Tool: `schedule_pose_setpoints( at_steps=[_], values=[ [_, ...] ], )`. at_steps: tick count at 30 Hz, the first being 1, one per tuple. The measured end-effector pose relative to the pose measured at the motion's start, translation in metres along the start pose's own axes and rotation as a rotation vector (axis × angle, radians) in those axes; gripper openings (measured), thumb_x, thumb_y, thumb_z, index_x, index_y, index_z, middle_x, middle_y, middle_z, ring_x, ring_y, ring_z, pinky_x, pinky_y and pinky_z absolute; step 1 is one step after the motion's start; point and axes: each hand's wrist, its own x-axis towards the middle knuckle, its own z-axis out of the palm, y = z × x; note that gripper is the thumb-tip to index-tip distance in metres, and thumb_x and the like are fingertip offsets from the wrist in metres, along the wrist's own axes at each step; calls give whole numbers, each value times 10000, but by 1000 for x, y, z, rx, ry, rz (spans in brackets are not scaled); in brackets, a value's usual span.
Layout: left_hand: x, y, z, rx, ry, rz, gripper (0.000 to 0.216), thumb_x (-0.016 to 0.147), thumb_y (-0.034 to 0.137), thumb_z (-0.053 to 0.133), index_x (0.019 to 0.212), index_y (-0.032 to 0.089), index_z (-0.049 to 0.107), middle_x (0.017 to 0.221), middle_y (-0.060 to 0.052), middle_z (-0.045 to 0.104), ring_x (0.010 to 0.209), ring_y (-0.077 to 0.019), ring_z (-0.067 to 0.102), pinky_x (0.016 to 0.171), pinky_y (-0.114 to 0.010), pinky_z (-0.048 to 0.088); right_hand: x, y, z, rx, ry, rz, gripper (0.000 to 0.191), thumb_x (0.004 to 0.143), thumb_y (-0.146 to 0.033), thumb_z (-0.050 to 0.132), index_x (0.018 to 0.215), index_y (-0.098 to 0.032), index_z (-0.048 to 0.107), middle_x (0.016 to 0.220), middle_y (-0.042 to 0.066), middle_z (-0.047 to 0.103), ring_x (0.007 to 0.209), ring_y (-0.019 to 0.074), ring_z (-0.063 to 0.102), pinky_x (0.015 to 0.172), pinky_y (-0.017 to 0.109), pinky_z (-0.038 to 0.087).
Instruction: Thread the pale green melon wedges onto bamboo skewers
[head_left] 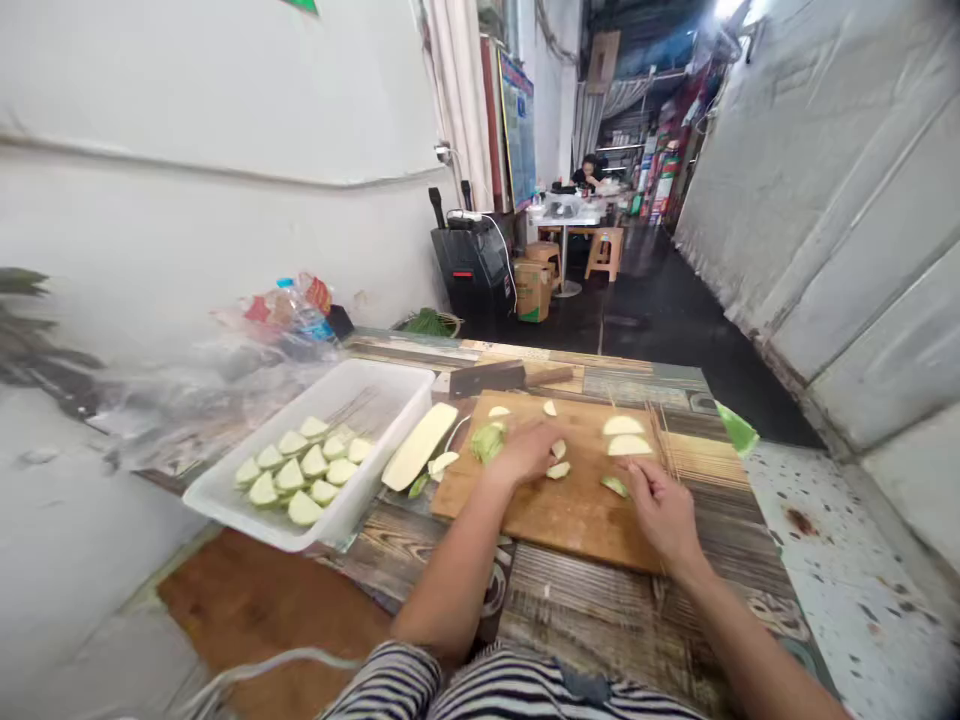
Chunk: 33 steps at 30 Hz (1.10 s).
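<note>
My left hand reaches over the wooden cutting board, fingers curled at a pale green zucchini slice. Another slice lies just below its fingertips, and cut pieces sit left of it. At the board's right side my right hand is closed in a pinch at the lower end of two zucchini slices lined up on a thin skewer, which is mostly hidden. A small green-skinned piece rests beside the right fingers.
A white plastic tray holds rows of skewered slices. Between tray and board lies a halved zucchini. A cleaver lies behind the board; loose skewers lie along its right edge. Farther back are a black speaker and a seated person.
</note>
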Motion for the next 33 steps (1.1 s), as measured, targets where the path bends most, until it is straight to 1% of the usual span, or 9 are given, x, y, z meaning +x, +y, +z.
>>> schedule_pose_setpoints(
  at_steps=[5, 8, 10, 13, 17, 20, 24, 30, 33],
  values=[
    [5, 6, -1, -40, 15, -15, 291, 704, 216, 581, 990, 233, 629, 1035, -61, 611, 1048, -256, 493, 1004, -481, 203, -3, 4, 3, 18, 11, -20, 360, 825, -385, 415, 888, -143, 675, 837, 72, 701, 751, 201, 629, 637, 258, 460],
    [8, 9, -1, -211, 107, 11, 215, 706, 238, 593, 908, 204, 658, 959, -61, 633, 984, -234, 524, 935, -384, 327, -8, 0, 4, 58, 16, -19, 364, 821, -388, 428, 900, -125, 668, 820, 79, 697, 708, 191, 627, 627, 258, 468],
    [10, 10, 0, -440, 221, -22, 200, 722, 244, 585, 900, 192, 661, 929, -59, 644, 909, -204, 557, 851, -326, 394, -13, -5, 5, 88, 4, -38, 363, 827, -386, 423, 906, -127, 665, 803, 76, 694, 676, 181, 624, 615, 252, 474],
    [14, 11, -1, -921, 340, -178, 216, 732, 261, 597, 912, 162, 662, 876, -68, 656, 726, -149, 590, 684, -256, 440, -24, -13, 6, 109, -21, -102, 341, 838, -370, 417, 902, -144, 665, 799, 68, 693, 693, 177, 630, 651, 252, 485],
    [14, 9, -10, -1563, 323, -369, 252, 721, 242, 632, 948, 134, 650, 866, -76, 646, 572, -67, 537, 505, -164, 389, -36, -19, 10, 115, -88, -186, 310, 844, -331, 428, 906, -142, 665, 834, 77, 697, 714, 172, 638, 657, 243, 489],
    [13, 5, -15, -1867, 283, -414, 207, 713, 188, 646, 900, 99, 647, 843, -93, 639, 512, -31, 472, 421, -122, 335, -39, -19, 14, 120, -140, -206, 304, 848, -311, 432, 925, -129, 663, 837, 83, 695, 714, 166, 639, 649, 234, 487],
    [14, 0, -16, -2016, 304, -461, 94, 718, 131, 635, 783, 64, 624, 766, -94, 621, 465, -11, 414, 366, -99, 290, -40, -17, 15, 133, -182, -171, 310, 851, -315, 430, 937, -128, 662, 844, 83, 692, 715, 166, 636, 645, 232, 488],
    [18, -3, -12, -2045, 364, -549, 103, 691, 114, 661, 732, 71, 576, 618, -23, 538, 429, -9, 392, 330, -91, 239, -39, -20, 14, 138, -201, -137, 339, 841, -349, 430, 916, -120, 668, 789, 85, 683, 710, 179, 631, 656, 247, 491],
    [18, -2, -12, -2050, 378, -546, 87, 699, 99, 645, 727, 65, 571, 588, -8, 508, 426, -8, 386, 332, -90, 237, -38, -21, 14, 147, -211, -111, 360, 838, -367, 427, 914, -110, 667, 716, 73, 666, 668, 179, 619, 634, 250, 492]
  ],
)
